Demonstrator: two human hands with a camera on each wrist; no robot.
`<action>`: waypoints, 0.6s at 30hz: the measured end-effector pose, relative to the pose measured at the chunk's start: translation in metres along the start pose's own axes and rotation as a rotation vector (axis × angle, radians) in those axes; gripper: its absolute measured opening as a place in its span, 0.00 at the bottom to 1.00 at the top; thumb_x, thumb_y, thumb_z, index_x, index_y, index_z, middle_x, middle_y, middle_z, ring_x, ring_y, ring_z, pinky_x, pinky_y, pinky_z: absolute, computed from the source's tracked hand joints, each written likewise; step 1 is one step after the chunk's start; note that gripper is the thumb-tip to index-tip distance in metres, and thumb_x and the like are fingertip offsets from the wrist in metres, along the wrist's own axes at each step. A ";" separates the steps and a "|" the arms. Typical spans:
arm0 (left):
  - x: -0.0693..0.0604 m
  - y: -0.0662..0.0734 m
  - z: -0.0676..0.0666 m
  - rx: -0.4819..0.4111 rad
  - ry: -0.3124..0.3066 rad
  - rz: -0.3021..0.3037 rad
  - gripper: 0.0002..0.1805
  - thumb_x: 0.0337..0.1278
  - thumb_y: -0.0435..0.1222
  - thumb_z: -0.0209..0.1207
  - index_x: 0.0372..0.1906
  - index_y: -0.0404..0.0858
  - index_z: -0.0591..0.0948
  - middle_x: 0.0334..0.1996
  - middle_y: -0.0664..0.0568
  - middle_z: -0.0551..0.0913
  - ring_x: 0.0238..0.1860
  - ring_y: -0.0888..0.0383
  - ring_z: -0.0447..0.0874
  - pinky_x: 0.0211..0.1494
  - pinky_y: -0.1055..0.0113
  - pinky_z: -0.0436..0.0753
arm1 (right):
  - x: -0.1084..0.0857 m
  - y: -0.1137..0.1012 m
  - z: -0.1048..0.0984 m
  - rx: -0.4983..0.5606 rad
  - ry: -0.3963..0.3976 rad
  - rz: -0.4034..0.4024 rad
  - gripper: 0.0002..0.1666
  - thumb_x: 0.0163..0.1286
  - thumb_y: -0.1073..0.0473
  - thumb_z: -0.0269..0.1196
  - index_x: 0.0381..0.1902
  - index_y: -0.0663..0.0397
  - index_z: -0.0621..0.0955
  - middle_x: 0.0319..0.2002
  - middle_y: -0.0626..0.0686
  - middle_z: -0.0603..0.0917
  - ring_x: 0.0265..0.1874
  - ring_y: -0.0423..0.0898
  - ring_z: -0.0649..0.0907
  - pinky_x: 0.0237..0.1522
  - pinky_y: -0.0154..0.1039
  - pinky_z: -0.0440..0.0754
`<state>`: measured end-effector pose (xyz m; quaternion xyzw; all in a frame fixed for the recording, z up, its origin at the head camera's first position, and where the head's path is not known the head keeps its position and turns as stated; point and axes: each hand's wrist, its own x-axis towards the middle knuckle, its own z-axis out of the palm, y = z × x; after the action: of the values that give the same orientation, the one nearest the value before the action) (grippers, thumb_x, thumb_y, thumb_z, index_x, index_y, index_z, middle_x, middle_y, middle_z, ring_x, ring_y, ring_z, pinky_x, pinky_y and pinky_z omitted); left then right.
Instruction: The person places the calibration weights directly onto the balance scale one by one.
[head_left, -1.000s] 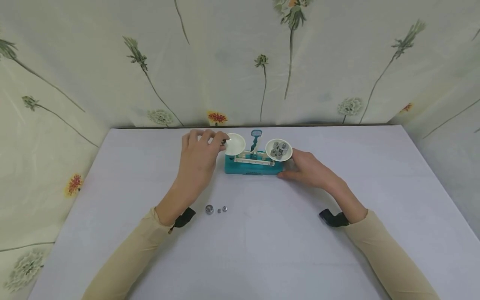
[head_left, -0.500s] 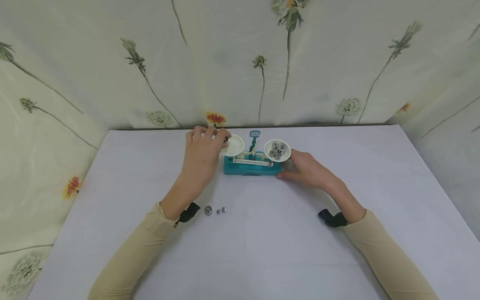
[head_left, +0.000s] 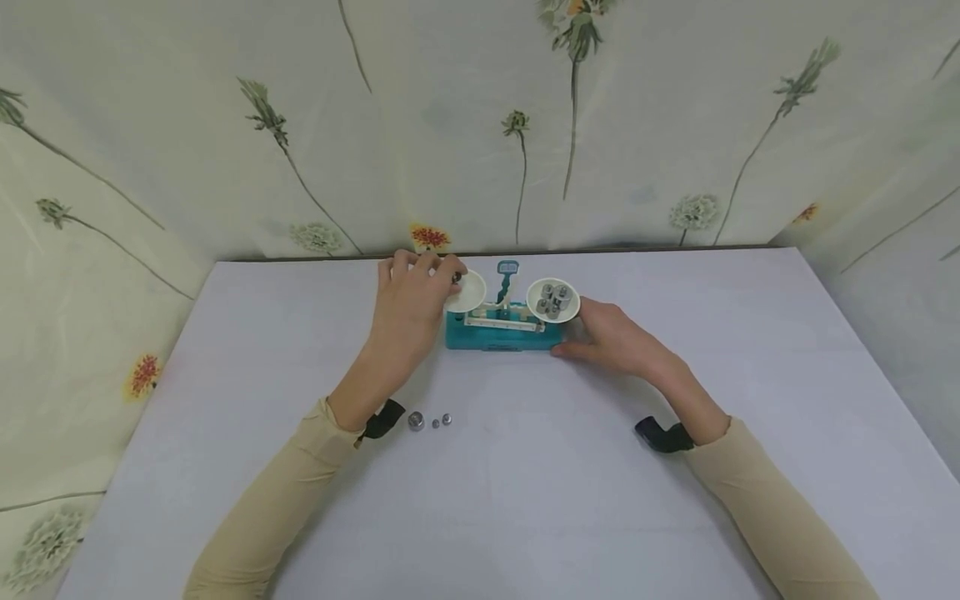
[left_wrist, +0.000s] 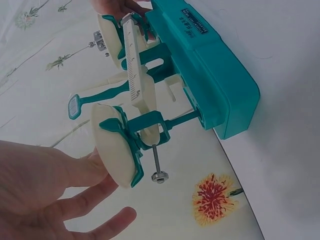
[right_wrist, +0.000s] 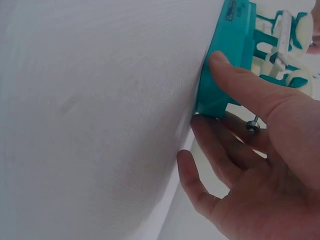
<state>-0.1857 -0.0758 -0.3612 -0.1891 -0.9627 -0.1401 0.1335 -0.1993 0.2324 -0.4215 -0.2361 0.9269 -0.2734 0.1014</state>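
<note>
A teal balance scale (head_left: 495, 338) with two white pans stands near the back of the table. Between thumb and fingers my left hand (head_left: 411, 304) pinches a small metal weight (head_left: 457, 278), just over the left pan (head_left: 472, 293). In the left wrist view, that pan hides what the fingertips hold. The right pan (head_left: 533, 310) bears several metal weights (head_left: 554, 298). My right hand (head_left: 618, 337) grips the right end of the base, its thumb (right_wrist: 235, 80) on the front face. Below that pan, a metal adjusting nut (right_wrist: 253, 126) shows by the fingers.
Three loose metal weights lie on the white table (head_left: 525, 500) in front of the scale, the largest weight (head_left: 416, 422) at the left. A flower-printed cloth (head_left: 450, 125) hangs behind the table's back edge. Black wrist straps (head_left: 663, 436) sit on both forearms.
My left hand has moved slightly right, bringing the pinched weight further over the left pan. The right hand keeps its grip on the base. The head view has shifted a little.
</note>
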 end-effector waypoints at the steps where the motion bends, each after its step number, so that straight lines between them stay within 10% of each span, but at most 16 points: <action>1: 0.000 0.000 0.000 0.000 0.003 0.001 0.15 0.81 0.41 0.57 0.62 0.45 0.84 0.58 0.42 0.88 0.64 0.38 0.77 0.71 0.41 0.73 | 0.000 0.000 0.000 -0.001 0.000 -0.001 0.46 0.70 0.58 0.76 0.79 0.59 0.67 0.75 0.62 0.77 0.78 0.63 0.74 0.78 0.65 0.74; 18: 0.003 -0.002 0.000 0.000 0.029 -0.008 0.16 0.79 0.43 0.61 0.62 0.44 0.84 0.59 0.43 0.88 0.64 0.38 0.79 0.71 0.42 0.75 | -0.001 0.002 0.000 0.015 -0.005 -0.013 0.46 0.70 0.56 0.76 0.80 0.56 0.67 0.75 0.60 0.77 0.78 0.62 0.74 0.79 0.64 0.73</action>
<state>-0.1892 -0.0763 -0.3603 -0.1833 -0.9614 -0.1432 0.1470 -0.1994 0.2339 -0.4223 -0.2419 0.9231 -0.2804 0.1038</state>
